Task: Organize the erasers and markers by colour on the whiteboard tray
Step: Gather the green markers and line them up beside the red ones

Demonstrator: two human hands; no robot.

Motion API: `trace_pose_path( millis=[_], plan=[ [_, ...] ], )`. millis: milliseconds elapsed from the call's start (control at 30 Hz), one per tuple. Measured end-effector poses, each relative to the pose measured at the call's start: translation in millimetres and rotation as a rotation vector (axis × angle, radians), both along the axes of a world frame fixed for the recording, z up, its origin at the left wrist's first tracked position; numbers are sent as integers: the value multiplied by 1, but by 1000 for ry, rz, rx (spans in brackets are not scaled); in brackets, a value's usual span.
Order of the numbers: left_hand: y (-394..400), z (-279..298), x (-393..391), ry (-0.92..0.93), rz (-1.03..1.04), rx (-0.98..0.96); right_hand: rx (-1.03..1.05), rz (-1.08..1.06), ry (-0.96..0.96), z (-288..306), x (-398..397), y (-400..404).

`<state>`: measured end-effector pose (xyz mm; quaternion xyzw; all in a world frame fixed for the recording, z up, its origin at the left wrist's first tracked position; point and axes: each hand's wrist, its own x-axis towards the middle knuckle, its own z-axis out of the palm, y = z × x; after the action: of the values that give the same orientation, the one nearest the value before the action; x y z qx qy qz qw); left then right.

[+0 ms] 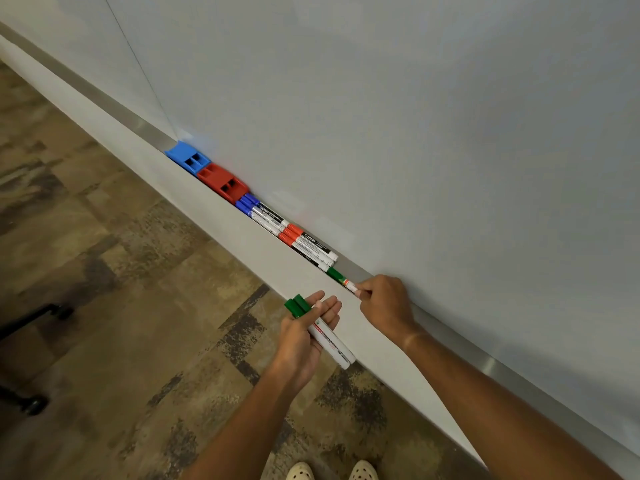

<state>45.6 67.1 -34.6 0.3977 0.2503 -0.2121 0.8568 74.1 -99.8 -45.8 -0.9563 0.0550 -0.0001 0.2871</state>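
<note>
Along the whiteboard tray [450, 336] lie a blue eraser [187, 157], a red eraser [221, 181], several blue-capped markers [258, 211] and several red-capped markers [304, 242], in that order from the left. My right hand [384, 303] pinches the rear end of a green-capped marker [341, 278] that lies in the tray just right of the red ones. My left hand [304, 337] hovers below the tray, palm up, holding two green-capped markers [320, 329] with their caps pointing up-left.
The whiteboard [415, 116] fills the upper right. Below the tray runs a pale wall panel [214, 220], then a mottled brown floor [104, 271]. A black chair base with castors [31, 403] stands at the left edge. My shoes [329, 471] show at the bottom.
</note>
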Motion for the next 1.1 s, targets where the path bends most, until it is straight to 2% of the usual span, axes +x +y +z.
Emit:
trace_pose_path(
  millis=[100, 200, 300, 400, 633, 800, 900, 1100],
  plan=[
    [-3, 2, 2, -1, -3, 1, 34, -13, -49, 6, -4, 1],
    [-5, 5, 5, 0, 1, -17, 231, -19, -104, 22, -15, 10],
    [-7, 8, 7, 4, 15, -40, 449, 112, 43, 36, -30, 19],
    [-9, 10, 9, 3, 15, -64, 520, 147, 163, 37, -37, 22],
    [-15, 14, 7, -18, -21, -81, 660, 53, 261, 30, -35, 19],
    [-16, 9, 11, -26, -49, -77, 747, 44, 250, 34, -33, 17],
    [-18, 12, 13, -51, -38, -84, 640, 48, 185, 38, -30, 16],
    [-13, 4, 19, -16, -17, -25, 104, -8, -78, 42, -12, 5]
  ],
)
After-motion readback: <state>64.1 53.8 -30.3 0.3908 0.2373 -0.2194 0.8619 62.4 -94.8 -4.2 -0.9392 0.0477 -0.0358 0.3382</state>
